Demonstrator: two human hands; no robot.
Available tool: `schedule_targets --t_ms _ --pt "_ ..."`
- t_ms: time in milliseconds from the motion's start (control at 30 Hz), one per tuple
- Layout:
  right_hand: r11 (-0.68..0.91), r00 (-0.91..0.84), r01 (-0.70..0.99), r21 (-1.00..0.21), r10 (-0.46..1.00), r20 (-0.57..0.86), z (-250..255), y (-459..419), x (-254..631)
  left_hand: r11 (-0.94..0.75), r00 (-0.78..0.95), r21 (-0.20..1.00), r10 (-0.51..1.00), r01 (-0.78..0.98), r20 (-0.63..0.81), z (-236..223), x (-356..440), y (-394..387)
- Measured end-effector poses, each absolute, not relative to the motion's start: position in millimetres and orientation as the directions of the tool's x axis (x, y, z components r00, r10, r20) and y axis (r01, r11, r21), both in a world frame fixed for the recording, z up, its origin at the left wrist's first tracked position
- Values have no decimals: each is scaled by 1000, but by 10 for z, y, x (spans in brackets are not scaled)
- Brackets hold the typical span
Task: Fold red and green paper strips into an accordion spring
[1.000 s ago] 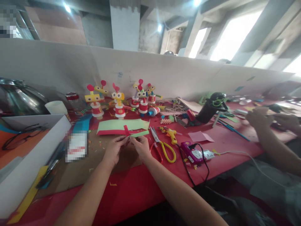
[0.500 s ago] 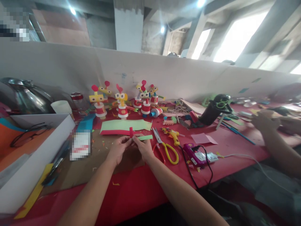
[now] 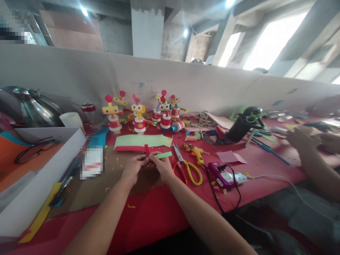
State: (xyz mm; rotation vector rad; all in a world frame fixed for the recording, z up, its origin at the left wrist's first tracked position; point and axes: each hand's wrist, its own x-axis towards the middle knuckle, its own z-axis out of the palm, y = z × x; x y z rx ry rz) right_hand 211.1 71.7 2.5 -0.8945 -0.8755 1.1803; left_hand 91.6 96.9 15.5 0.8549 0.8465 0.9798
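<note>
My left hand (image 3: pixel 136 166) and my right hand (image 3: pixel 160 165) meet above a brown board (image 3: pixel 91 194), fingertips pinched together. Between them they hold a red paper strip (image 3: pixel 147 150), which stands up from the fingers, and a light green paper strip (image 3: pixel 164 155), which sticks out to the right. The point where the strips meet is hidden by my fingers. Just beyond lie a light green paper sheet (image 3: pixel 143 140) and a red paper piece (image 3: pixel 126 148). To the right of my right hand are scissors (image 3: pixel 193 173) with red and yellow handles, blades apart.
Several paper-cup figures (image 3: pixel 114 123) stand at the back by a white partition (image 3: pixel 87 78). A yellow glue gun (image 3: pixel 197 155) and a purple power strip (image 3: pixel 220 174) with cables lie right. A white box (image 3: pixel 45 184) stands left. At far right is another person's hand (image 3: pixel 302 140).
The red strip leans slightly more to the left in my fingers. Both hands keep nearly the same place, and the whole view has shifted a little.
</note>
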Motion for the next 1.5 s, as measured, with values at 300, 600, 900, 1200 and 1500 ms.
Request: schedule_targets --t_ms 300,600,900,1200,1500 --pt "194 156 -259 -946 975 157 -7 716 2102 320 195 835 946 -448 -258 173 936 980" --pt "226 189 -122 -967 961 201 -11 734 2126 330 312 837 928 -436 -204 143 889 1042" --pt "198 209 19 -980 958 198 11 736 2181 222 157 904 972 -365 -175 285 911 927" --pt "189 207 -142 -972 966 158 23 762 2176 217 142 873 975 -436 -172 251 967 902" --pt "200 251 -179 -963 956 152 10 773 2193 289 203 822 955 -491 -215 261 991 905"
